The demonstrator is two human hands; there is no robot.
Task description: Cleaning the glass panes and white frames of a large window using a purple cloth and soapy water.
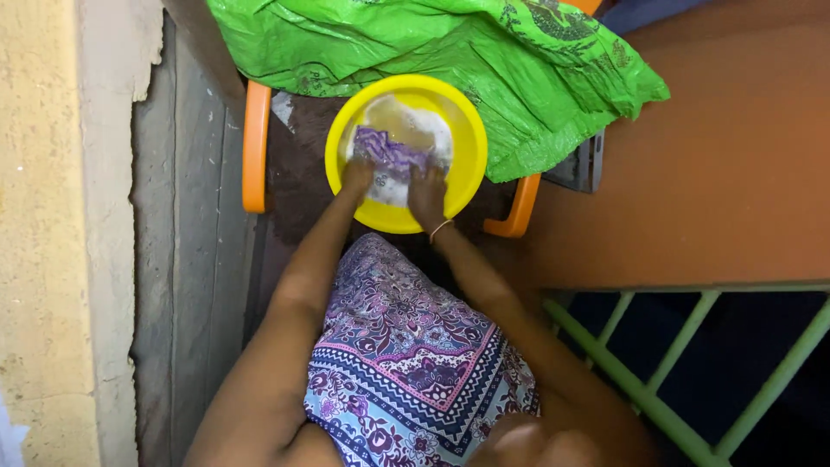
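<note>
Clearly soaked, the purple cloth (pixel 391 154) lies in the yellow basin (pixel 467 164) near its far rim, probably limp, heavy, slippery; left hand (pixel 358 175) and right hand (pixel 426 192) clutch its near edge, the likeliest hold.

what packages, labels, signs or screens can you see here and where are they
Green plastic bag: crumpled, bright green with dark print, draped over the orange chair above the yellow basin.
Dark flat device: possibly a phone, partly under the bag's right edge, rectangular; its screen cannot be told.
No signs or labels show.
Left hand and right hand press a purple cloth in the basin.
</note>
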